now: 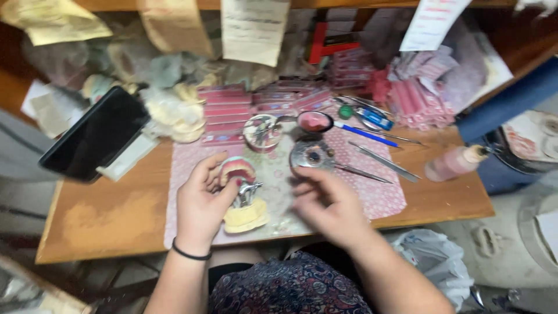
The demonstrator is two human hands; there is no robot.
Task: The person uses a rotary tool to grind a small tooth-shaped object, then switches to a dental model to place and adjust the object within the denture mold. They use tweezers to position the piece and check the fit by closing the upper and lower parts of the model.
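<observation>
Centrally, on the pink patterned mat (383, 197) covering the wooden table (104, 215), the left hand (200, 203) wraps its fingers around a dental cast model (244, 195): pink gum-coloured wax with teeth above, a metal hinge in the middle, and a pale yellow plaster base below. The model stands upright near the mat's front edge. The right hand (325, 200), blurred, hovers just right of the model with fingers curled; whether it pinches anything cannot be told. Directly behind the right hand, further back on the mat, lies a round metal dish (311, 156). Behind that dish sits a small bowl of pink material (314, 121), and left of the bowl a round container holding metal tools (261, 132). Thin metal instruments (383, 163) lie on the mat's right part, with a blue pen (366, 134) behind them. Off the mat to the right stands a pink squeeze bottle (456, 163); off it to the left rests a dark phone (96, 136). Stacked pink wax sheets (224, 113) line the mat's rear edge.
</observation>
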